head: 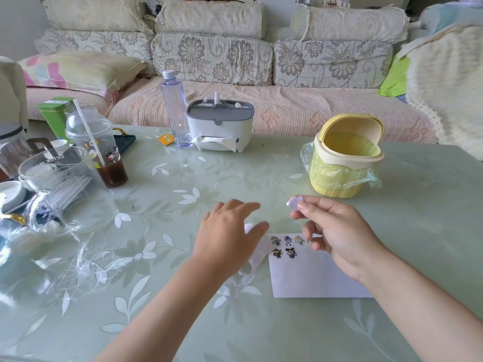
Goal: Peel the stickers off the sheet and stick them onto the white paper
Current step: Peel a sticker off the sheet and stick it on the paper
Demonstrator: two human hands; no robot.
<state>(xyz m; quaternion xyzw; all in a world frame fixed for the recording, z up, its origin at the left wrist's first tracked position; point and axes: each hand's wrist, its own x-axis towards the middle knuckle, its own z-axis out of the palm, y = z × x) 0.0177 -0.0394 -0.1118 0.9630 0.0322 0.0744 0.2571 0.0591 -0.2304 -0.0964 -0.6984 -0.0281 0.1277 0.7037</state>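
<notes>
Right hand point(337, 231) pinches a pale lilac sticker point(294, 202) near the white rectangular paper point(313, 278); left hand point(230, 231) lies open beside it. Best pressed flat from one edge.

The green table point(235, 322) bears white paper point(313, 278), a yellow bin point(342, 163), a tissue box point(219, 126) and a bottle point(175, 111).

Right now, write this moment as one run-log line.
left hand: open, above curled sheet | right hand: pinches small pale scrap, held up | white paper: five stickers stuck
</notes>
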